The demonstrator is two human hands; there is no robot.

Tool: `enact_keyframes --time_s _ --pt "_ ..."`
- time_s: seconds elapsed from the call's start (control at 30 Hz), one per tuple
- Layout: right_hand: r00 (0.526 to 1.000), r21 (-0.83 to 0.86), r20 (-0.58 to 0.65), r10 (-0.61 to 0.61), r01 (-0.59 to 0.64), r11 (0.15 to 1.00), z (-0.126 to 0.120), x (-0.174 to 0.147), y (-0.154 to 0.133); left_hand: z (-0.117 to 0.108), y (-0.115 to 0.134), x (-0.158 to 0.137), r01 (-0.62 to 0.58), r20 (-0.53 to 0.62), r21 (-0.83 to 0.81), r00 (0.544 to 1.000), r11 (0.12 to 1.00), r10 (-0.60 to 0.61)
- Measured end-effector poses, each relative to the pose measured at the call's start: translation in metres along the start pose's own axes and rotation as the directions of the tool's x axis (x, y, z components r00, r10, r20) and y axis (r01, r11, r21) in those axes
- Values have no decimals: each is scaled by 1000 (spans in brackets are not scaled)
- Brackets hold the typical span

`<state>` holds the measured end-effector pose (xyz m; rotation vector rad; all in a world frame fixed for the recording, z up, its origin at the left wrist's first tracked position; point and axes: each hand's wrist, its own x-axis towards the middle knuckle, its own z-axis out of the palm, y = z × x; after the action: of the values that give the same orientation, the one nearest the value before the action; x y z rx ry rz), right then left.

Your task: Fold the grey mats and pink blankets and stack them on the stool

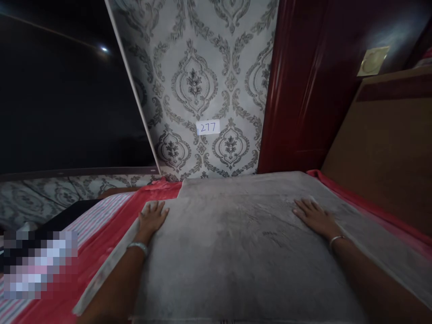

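Observation:
A grey plush cloth (pixel 229 252), its exact kind not clear, lies spread out in front of me with faint creases and smudged marks to the right of its middle. My left hand (pixel 153 219) rests flat near its left edge, fingers spread and pointing away from me. On the right side, my right hand (pixel 313 217) presses flat on the same cloth with its fingers apart, angled to the left. Neither hand grips anything. Under the grey cloth, a red cloth (pixel 97 252) shows along the left and right sides.
A striped cloth (pixel 101 216) lies at the left, beside a dark screen (pixel 67 99). Behind stands a patterned wall with a paper label reading 277 (pixel 208 127). A dark red door frame (pixel 290 90) and a large brown cardboard panel (pixel 388 157) border the right.

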<state>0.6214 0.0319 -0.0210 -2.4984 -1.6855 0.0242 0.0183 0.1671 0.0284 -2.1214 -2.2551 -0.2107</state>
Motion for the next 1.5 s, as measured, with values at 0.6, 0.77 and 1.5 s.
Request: enact_keyframes --time_s 0.6,0.77,1.5 --pt "928 17 -104 -357 361 932 -10 -85 -163 -21 121 -104 -436 93 -17 895 900 436" --pt "954 -21 -114 -276 276 961 4 -113 -145 -3 110 -135 -346 66 27 937 938 343" --pt "987 1 -161 -19 20 1000 -9 -188 -44 -45 -15 -191 37 -70 114 997 993 -29"
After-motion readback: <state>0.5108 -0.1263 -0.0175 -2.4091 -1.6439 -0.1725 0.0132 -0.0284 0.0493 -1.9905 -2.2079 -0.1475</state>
